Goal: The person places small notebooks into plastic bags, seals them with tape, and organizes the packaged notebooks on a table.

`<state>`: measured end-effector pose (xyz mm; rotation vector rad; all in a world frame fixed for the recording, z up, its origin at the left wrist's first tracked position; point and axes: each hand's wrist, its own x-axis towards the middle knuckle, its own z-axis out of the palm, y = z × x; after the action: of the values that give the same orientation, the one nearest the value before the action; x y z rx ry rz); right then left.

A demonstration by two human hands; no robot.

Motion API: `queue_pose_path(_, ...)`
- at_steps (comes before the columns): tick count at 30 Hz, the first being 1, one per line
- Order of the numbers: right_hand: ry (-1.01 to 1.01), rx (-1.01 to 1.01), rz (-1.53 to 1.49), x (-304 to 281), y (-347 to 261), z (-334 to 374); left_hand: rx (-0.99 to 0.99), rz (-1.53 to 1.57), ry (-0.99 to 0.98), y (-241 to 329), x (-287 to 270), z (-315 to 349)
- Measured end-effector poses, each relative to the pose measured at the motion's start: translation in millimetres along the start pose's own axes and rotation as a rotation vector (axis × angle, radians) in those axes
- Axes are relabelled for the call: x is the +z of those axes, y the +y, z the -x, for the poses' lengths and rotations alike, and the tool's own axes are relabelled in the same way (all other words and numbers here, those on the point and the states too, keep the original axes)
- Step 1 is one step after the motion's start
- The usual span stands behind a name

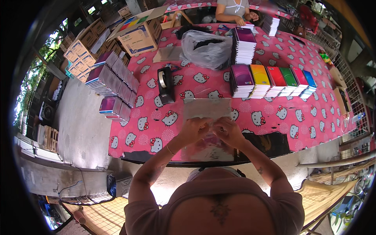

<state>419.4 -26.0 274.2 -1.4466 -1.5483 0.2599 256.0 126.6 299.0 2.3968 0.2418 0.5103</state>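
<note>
My left hand (194,131) and my right hand (227,131) are close together near the table's front edge. Both have their fingers curled in a pinch over a clear plastic sleeve (207,107), which lies flat and reaches beyond the hands and back toward the edge. The fingertips are partly hidden, but they seem to grip the plastic between them. Beyond the left hand stands a black tape dispenser (166,86). To the far right of my hands is a row of spiral notebooks (258,80) in purple, yellow, red, green, pink and blue.
A taller notebook stack (244,47) rises behind the row, beside a crumpled clear plastic bag (205,49). Wrapped purple notebooks (111,80) are piled at the left edge. An open cardboard box (141,37) stands far left. Across the table sits another person (233,11).
</note>
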Motion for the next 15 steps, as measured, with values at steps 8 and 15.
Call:
queue_pose_path(8, 0.033, 0.36, -0.2, 2.7, 16.8, -5.3, 0.03, -0.554, 0.223, 23.8, 0.9, -20.5)
queue_pose_path(15, 0.108, 0.536, -0.639, 25.4, 31.4, 5.3, -0.4, 0.516, -0.173, -35.1, 5.9, -26.2)
